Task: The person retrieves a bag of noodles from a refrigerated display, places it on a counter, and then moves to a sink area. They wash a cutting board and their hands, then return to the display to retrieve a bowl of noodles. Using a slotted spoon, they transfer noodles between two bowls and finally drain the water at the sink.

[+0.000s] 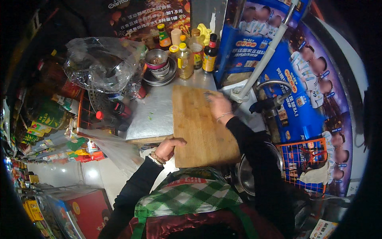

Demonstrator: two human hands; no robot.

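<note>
A wooden cutting board (200, 131) lies over the near part of a metal-topped counter (149, 116) and juts past its front edge towards my apron (191, 194). My left hand (166, 148) grips the board's left edge near the front corner, thumb on top and fingers hidden beneath. Towards the board's far right corner, my right hand (220, 105) is over its surface with the fingers bent. Something greyish shows at those fingertips, but blur hides what it is and whether it is held.
Behind the board stand sauce bottles (210, 55) and stacked bowls (158, 64). A clear plastic bag (101, 65) covers things at left. To the right are a curved faucet (279, 97), a pale pole (262, 62), an orange wire basket (304, 143) and a metal vessel (246, 176).
</note>
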